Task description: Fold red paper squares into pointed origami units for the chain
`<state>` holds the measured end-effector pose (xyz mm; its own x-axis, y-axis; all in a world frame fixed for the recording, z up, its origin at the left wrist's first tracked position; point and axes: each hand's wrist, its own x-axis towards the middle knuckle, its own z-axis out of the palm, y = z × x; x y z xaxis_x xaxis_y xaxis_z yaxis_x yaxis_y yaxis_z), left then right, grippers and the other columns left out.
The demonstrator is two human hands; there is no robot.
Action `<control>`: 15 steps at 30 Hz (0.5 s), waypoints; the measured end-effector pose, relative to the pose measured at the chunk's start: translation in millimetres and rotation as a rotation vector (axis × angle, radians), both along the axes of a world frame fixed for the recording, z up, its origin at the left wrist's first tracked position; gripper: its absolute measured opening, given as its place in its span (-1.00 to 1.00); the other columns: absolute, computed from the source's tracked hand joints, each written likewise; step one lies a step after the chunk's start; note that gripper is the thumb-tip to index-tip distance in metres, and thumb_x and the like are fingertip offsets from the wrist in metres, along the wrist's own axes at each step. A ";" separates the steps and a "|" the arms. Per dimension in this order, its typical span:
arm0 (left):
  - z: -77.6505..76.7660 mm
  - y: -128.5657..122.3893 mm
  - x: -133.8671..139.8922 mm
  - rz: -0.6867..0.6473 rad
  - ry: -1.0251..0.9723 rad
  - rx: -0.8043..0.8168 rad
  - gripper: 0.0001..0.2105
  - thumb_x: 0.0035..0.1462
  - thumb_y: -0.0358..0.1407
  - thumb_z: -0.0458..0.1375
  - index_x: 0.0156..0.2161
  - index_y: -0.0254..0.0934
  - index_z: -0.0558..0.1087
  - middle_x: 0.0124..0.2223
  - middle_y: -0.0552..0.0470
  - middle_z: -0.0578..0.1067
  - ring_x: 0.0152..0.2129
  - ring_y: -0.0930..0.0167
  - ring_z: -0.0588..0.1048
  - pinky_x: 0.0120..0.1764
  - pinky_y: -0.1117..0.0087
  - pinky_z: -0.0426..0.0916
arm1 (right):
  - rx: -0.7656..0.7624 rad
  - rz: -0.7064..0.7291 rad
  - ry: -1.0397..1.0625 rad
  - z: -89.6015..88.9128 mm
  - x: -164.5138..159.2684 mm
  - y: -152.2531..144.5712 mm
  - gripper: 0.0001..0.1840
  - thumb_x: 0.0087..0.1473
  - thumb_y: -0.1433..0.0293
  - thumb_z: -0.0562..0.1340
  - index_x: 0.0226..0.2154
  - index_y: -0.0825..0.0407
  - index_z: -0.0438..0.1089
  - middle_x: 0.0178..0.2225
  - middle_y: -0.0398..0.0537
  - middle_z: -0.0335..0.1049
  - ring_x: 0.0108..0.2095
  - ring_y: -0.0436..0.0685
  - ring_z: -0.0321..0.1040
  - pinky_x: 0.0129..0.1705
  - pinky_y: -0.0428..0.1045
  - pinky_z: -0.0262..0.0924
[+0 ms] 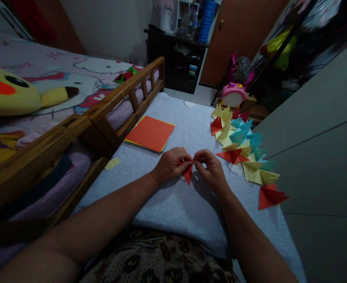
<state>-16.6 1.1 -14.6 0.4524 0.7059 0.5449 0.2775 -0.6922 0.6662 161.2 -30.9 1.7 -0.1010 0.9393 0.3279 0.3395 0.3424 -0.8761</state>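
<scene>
Between my hands, above the cloth-covered surface, is a folded red origami crane, partly hidden by my fingers. My left hand closes round its body, thumb and fingers pressed together. With thumb and forefinger, my right hand pinches a small tip of the same paper. Just beyond my left hand lies a stack of square paper sheets, orange-red on top with yellow edges showing. To the right of my right hand rests a red paper crane, beside yellow cranes and blue cranes.
A wooden bed rail runs along the left, with a yellow plush toy on the bed behind it. White cabinet panels stand close on the right. A dark shelf and a pink toy are at the back.
</scene>
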 end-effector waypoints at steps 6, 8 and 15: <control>2.5 -0.4 -0.5 -0.015 0.002 -0.037 -0.91 0.22 -0.35 0.18 -0.33 -0.26 0.50 -0.38 0.04 0.48 -0.40 0.41 0.43 -0.28 0.37 0.34 | -0.010 0.012 0.009 1.3 -1.6 0.1 -0.92 0.02 0.42 0.18 -0.34 -0.04 0.31 -0.42 -0.17 0.37 -0.38 0.05 0.31 -0.28 -0.02 0.24; 3.1 -0.2 -0.4 -0.024 -0.010 -0.061 -0.91 0.23 -0.35 0.17 -0.32 -0.26 0.49 -0.37 0.04 0.47 -0.39 0.41 0.42 -0.29 0.37 0.34 | -0.028 0.017 0.030 0.7 -2.4 0.2 -0.93 0.03 0.41 0.19 -0.34 -0.04 0.30 -0.41 -0.17 0.36 -0.38 0.05 0.31 -0.28 -0.02 0.24; 4.5 2.3 0.4 -0.048 -0.070 -0.190 -0.91 0.23 -0.35 0.16 -0.32 -0.26 0.49 -0.37 0.05 0.45 -0.38 0.41 0.40 -0.27 0.36 0.32 | -0.119 0.000 0.102 -3.9 -2.0 0.6 -0.79 0.03 0.36 0.25 -0.21 -0.04 0.35 -0.33 -0.14 0.38 -0.33 0.06 0.35 -0.30 -0.03 0.27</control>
